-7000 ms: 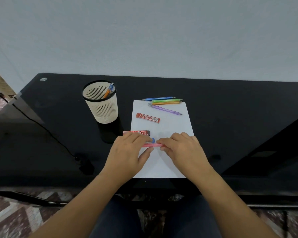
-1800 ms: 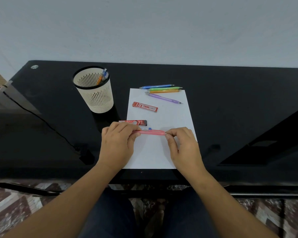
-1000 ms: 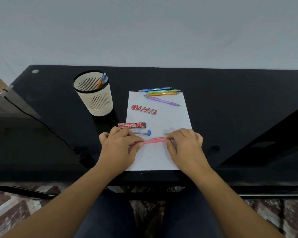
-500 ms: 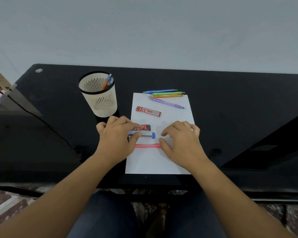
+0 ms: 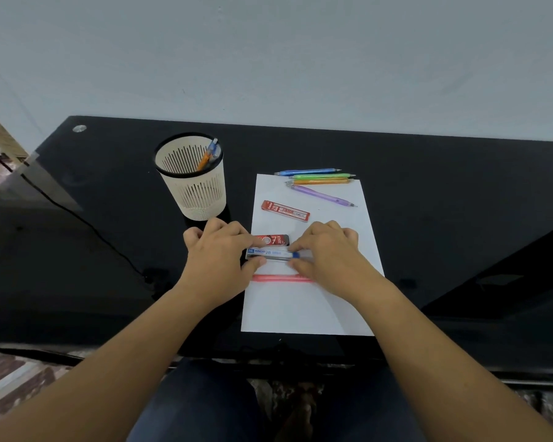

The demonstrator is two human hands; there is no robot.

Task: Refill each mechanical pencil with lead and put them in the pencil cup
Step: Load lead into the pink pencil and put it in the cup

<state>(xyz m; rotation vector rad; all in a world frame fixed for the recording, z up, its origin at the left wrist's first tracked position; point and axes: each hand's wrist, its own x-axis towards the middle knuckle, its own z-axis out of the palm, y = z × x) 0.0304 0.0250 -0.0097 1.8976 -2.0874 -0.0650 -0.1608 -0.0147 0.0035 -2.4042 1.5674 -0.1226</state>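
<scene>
Black glass desk, person seated at its near edge. White paper sheet lies flat mid-desk, long side running 12 to 6.

Pencil cup, cream slotted wall with a black rim, stands upright on bare desk at 10 o'clock from the sheet's centre, just off its left edge. Two pencils lean inside against the 2 o'clock side of the rim: an orange-tipped pencil and a blue-capped pencil.

Left hand and right hand meet over the middle of the sheet. Both grip the clear lead tube. Left thumb and fingers pinch its left end; right fingertips and thumb pinch the blue-capped right end. The tube lies level, running 9 to 3.

Pink pencil lies flat on the sheet at 6 o'clock from the tube, just beside it and parallel. No finger is curled round it. Its right end runs under the right hand; cannot tell if they touch.

Red-and-black lead case sits at 12 o'clock from the tube, close behind it, left end covered by the left fingers. Red lead case lies further toward 12, slightly tilted, clear of both hands.

At the sheet's 12 o'clock edge there are four pencils, well apart from the hands: blue pencil just off the paper, green pencil and orange pencil tight against each other, purple pencil angled with its tip toward 4.
</scene>
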